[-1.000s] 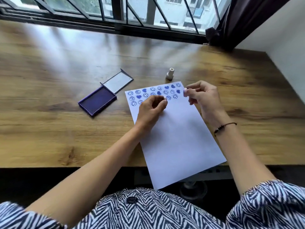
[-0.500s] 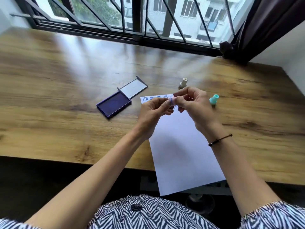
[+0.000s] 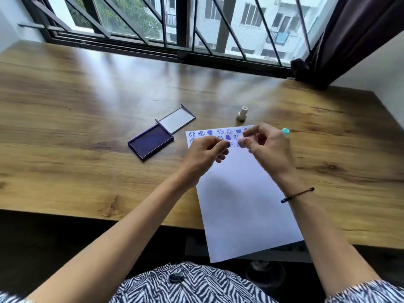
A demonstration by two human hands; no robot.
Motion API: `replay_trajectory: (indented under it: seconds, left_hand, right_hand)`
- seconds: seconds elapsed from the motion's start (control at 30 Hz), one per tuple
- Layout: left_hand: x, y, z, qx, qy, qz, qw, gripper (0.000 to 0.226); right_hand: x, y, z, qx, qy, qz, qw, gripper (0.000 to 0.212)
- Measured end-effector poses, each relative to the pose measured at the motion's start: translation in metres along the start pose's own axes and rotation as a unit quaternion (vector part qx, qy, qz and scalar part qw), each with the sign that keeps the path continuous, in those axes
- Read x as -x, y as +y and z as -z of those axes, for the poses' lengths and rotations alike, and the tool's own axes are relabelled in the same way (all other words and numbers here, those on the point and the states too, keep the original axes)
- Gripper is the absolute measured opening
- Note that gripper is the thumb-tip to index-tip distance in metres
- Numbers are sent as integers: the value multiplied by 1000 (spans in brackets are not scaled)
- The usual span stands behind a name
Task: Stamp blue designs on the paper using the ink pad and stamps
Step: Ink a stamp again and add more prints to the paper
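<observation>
A white paper (image 3: 244, 204) lies on the wooden desk (image 3: 87, 149), its near end hanging over the desk edge. Rows of blue smiley and heart prints (image 3: 220, 132) fill its far end. Left of it sits the open blue ink pad (image 3: 150, 144) with its lid (image 3: 177, 120) folded back. My left hand (image 3: 205, 156) hovers over the prints, fingers closed on a small stamp whose dark tip (image 3: 227, 145) peeks out. My right hand (image 3: 269, 147) is just beside it, pinching a small pale piece (image 3: 241, 141), blurred.
A white stamp (image 3: 241, 114) stands just beyond the paper's far edge. A teal-topped stamp (image 3: 285, 132) shows behind my right hand. A barred window runs along the desk's far side, a dark curtain (image 3: 354, 40) and white wall at right.
My left hand lifted off the paper, both hands met above the prints, and they have now drawn slightly apart. My view tilted up, bringing the teal stamp into sight.
</observation>
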State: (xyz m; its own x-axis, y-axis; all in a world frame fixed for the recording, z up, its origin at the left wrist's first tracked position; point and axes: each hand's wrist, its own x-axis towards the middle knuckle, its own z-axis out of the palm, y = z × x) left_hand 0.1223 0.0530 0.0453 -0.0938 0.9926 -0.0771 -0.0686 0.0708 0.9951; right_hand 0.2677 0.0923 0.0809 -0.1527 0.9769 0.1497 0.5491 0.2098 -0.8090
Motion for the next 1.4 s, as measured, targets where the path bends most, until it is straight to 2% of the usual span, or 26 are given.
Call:
replay_trajectory:
  seconds: [0.03,0.1,0.2,0.3,0.47,0.57,0.67,0.8,0.87,1.0,1.07,1.13,1.2,1.27,1.33,1.4]
  left_hand:
    - [-3,-1,-5,8,9,6,1000,14]
    - [-6,-2,-10,18,22,14,999,15]
    - [-9,-5,-18,37,19,24,999,18]
    - [-10,-4,-26,53,15,32,998,16]
    - [-12,-4,-30,78,17,42,996,14]
    - [-14,-5,-32,91,16,46,995,15]
    - [-16,-6,-34,100,26,50,993,15]
    - [-18,-4,-34,97,43,54,993,15]
    - [-18,-3,-32,91,51,51,993,14]
    - [-15,-5,-22,93,64,44,993,15]
    - [-13,-5,-18,93,72,40,992,16]
    - [-14,-6,-14,100,86,40,990,16]
    - [-15,-9,-12,105,103,43,988,16]
    - [-17,-10,-12,103,117,43,987,16]
    - [-17,-11,-2,110,147,34,982,13]
    - [-14,-11,13,129,166,20,977,8]
  right_hand:
    - [-6,10,12,92,30,17,995,5]
    - [-17,30,31,238,58,28,969,10]
    - [-25,56,46,346,35,1,937,18]
    - [-28,70,51,386,20,-8,922,23]
    - [-25,76,54,398,4,-13,917,20]
    - [-22,64,59,404,41,10,914,25]
    - [-31,42,57,360,78,54,928,22]
    - [-77,29,28,283,17,71,956,20]
    - [-105,28,7,293,-32,65,954,25]
    - [-141,30,-22,355,-123,55,925,32]
    - [-147,35,-28,368,-144,60,917,28]
    - [-146,37,-31,346,-129,74,926,23]
    - [-139,34,-28,278,-118,64,951,20]
    - [-123,21,-21,148,-153,27,977,19]
    - [-102,-2,-26,5,-234,7,972,15]
    - [-83,-18,-37,-72,-291,6,954,10]
